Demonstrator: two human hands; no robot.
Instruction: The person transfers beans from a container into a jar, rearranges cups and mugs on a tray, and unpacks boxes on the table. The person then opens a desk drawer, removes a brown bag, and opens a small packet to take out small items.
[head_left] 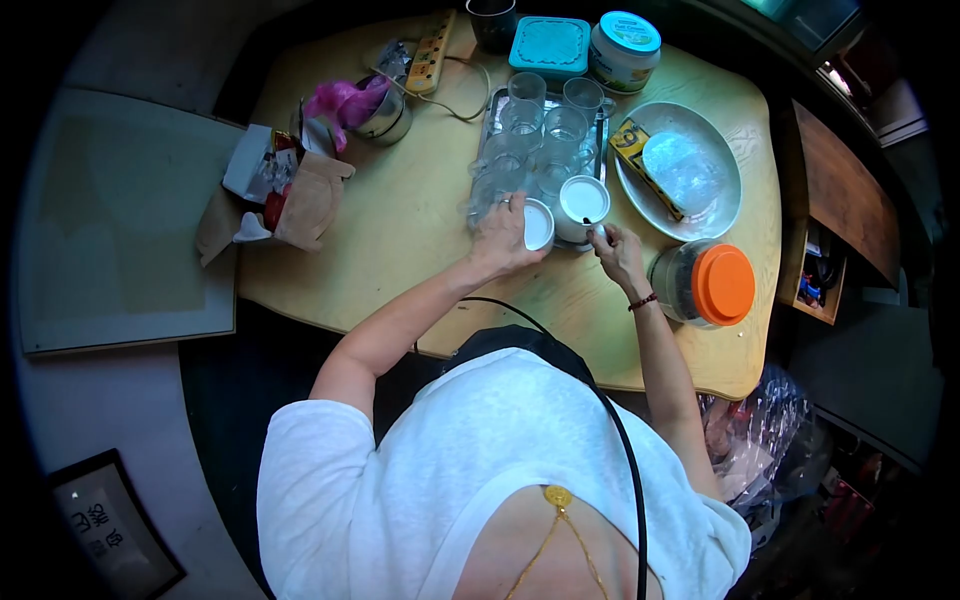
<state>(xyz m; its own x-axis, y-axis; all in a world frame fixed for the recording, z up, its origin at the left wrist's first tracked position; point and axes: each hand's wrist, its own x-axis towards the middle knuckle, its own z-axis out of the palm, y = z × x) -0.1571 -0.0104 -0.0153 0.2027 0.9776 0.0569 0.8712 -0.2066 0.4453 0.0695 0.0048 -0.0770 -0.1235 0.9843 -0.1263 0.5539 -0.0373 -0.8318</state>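
My left hand (500, 240) is closed around a small white cup (538, 224), with fingers over its far side and the thumb on its near side. Just right of it, a white mug (584, 200) stands at the near end of a metal tray (494, 112). My right hand (622, 256) is closed in a pinch at the near right of this mug, where its handle appears to be. A small dark spot shows at the mug's near rim. Several clear glass mugs (565, 125) stand in rows on the tray beyond my hands.
Right of the tray lies a big white bowl (728, 190) holding a yellow box (640, 160) and clear plastic. An orange-lidded jar (722, 285) stands nearer. At the back are a turquoise box (550, 46) and white tub (622, 68); leftward, a power strip (430, 55) and open carton (300, 215).
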